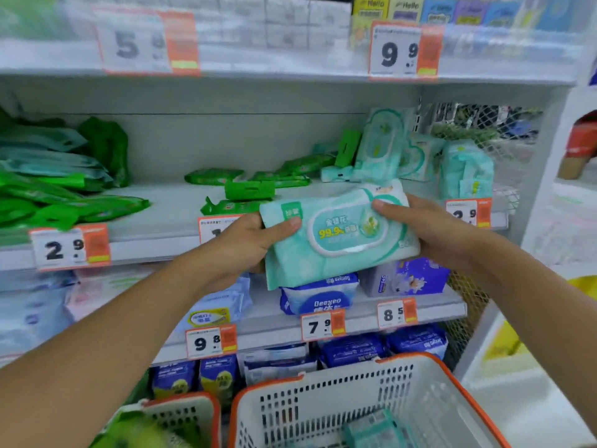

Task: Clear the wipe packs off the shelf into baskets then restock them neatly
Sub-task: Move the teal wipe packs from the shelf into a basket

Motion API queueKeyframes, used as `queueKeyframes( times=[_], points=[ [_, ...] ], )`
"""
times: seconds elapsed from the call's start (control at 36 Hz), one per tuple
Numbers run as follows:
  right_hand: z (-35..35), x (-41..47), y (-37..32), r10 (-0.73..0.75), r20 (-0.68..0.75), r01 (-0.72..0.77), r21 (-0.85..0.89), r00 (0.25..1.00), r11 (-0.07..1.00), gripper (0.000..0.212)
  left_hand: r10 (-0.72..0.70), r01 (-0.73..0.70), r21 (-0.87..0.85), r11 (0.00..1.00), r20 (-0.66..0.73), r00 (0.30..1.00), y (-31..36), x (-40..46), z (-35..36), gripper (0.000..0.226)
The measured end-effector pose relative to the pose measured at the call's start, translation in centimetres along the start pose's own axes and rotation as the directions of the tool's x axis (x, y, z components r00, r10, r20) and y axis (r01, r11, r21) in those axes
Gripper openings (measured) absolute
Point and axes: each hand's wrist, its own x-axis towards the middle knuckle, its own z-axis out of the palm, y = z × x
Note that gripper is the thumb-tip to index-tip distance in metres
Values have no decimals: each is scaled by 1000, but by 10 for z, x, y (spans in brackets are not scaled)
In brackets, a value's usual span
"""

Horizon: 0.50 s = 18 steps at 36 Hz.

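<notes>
Both hands hold one mint-green wipe pack (339, 234) in front of the shelf (181, 202). The left hand (248, 240) grips its left end, thumb across the face; the right hand (429, 227) grips the upper right end. The pack's long axis runs from hand to hand, tilted up toward the right. Directly below the hands, nearer the right arm, sits the white basket (371, 402) with an orange rim, a similar pack already in it. Judging by that, the pack most likely drops there. Beyond the hands, more wipe packs (387, 150) remain on the shelf.
</notes>
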Motion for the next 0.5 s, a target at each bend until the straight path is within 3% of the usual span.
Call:
queueKeyframes(
  times=[0.08,0.17,0.22,0.25,0.31,0.33,0.36,0.42,0.44,0.47,0.5],
  points=[
    [-20,-2,16,278,74,-250,-265,958,931,74,-221,222,15,975,147,964,-14,3,14,31],
    [-31,-4,38,558,67,-445,-527,827,724,96,-437,387,228,894,243,866,-29,6,35,39],
    [-37,-6,46,641,38,-477,-634,767,609,77,-505,411,364,836,217,836,-33,12,52,42],
    [-40,-5,45,626,-5,-484,-640,779,597,63,-496,388,414,824,194,846,-30,18,60,40],
    [-49,3,34,419,-139,-420,-565,897,711,35,-354,247,488,837,140,925,-17,32,76,25],
    [-55,10,26,211,-245,-310,-504,946,806,24,-207,132,474,871,109,972,-6,43,82,13],
    [-62,15,15,-40,-394,-174,-493,918,852,17,-12,-24,422,906,81,997,7,53,88,9],
    [-80,23,-5,-462,-616,-51,-632,638,773,21,362,-348,387,854,40,931,35,73,97,14],
    [-88,25,-12,-556,-650,-74,-681,518,728,30,484,-454,441,774,51,874,45,82,100,11],
    [-97,28,-14,-574,-677,-125,-690,460,713,45,544,-498,526,689,79,836,52,93,102,5],
    [-105,30,-13,-539,-704,-185,-671,462,718,64,538,-477,624,619,106,837,56,104,104,9]
  ],
)
